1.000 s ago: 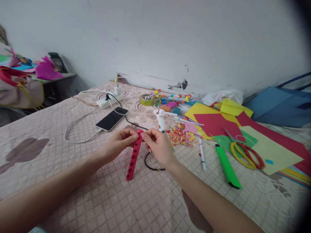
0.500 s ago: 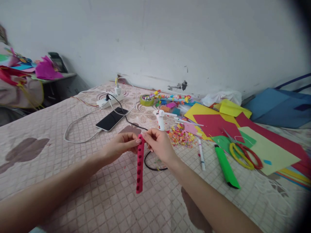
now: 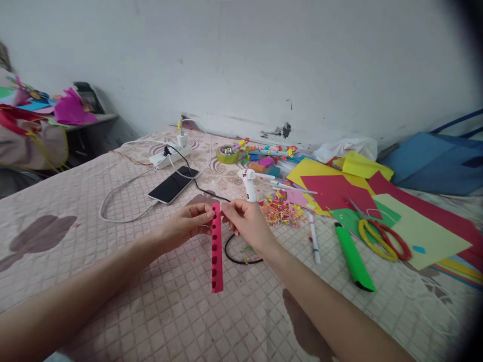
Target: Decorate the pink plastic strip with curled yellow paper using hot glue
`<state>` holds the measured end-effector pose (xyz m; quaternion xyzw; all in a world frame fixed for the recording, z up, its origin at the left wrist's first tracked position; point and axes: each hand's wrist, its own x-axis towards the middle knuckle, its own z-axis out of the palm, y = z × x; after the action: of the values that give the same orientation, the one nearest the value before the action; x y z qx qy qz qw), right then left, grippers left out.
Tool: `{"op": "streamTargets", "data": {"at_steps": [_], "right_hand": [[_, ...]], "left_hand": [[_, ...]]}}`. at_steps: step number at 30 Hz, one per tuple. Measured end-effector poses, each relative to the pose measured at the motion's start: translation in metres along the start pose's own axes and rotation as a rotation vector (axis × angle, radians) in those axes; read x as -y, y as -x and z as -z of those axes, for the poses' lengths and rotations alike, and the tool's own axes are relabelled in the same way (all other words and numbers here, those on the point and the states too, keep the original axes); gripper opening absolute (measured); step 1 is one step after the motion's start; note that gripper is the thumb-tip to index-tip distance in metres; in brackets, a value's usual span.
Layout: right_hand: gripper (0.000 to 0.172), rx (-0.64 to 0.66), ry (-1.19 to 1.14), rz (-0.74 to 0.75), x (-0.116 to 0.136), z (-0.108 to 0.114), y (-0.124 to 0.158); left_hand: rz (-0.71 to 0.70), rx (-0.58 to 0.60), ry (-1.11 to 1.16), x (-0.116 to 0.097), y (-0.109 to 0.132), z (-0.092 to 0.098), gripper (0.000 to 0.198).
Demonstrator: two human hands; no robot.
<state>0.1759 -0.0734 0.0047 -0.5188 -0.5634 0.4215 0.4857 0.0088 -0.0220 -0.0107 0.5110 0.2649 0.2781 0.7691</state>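
Observation:
Between my two hands hangs a red paper strip [image 3: 218, 256] with a row of dark holes along its left side. My left hand [image 3: 196, 219] pinches the strip's upper left edge between thumb and fingers. At the upper right edge, my right hand [image 3: 245, 221] pinches it too, its other fingers curled behind and partly hidden. The strip's lower end dangles free over the tablecloth [image 3: 162, 311]. Just beyond my right hand stands a white glue gun [image 3: 248, 184], with a black cord [image 3: 236, 260] looping under that hand.
Left of the hands are a phone [image 3: 172, 185] on a cable and a power strip [image 3: 169, 157]. To the right lie paper scraps [image 3: 281, 208], a white marker [image 3: 314, 239], a green cutter [image 3: 352, 256], scissors [image 3: 377, 239] and coloured sheets [image 3: 339, 193]. Green tape [image 3: 227, 156] sits near the wall.
The red strip has turned slightly, so its holes now show nearer its left edge, and its lower end has risen a little. Both hands keep their pinch.

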Motion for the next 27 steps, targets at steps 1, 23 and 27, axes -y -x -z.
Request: {"op": "streamTargets", "data": {"at_steps": [1, 23, 27], "right_hand": [[0.032, 0.001, 0.038, 0.025, 0.0009, 0.0002, 0.0008], [0.022, 0.008, 0.279, 0.177, 0.0063, 0.0001, 0.0048], [0.023, -0.003, 0.277, 0.178, 0.0044, -0.0018, 0.0050]], "left_hand": [[-0.005, -0.007, 0.005, -0.0001, 0.0000, -0.0002, 0.010], [-0.040, -0.015, -0.090, 0.0016, -0.0014, 0.0013, 0.012], [-0.042, -0.017, -0.058, 0.0000, -0.0014, 0.0000, 0.011]]}}
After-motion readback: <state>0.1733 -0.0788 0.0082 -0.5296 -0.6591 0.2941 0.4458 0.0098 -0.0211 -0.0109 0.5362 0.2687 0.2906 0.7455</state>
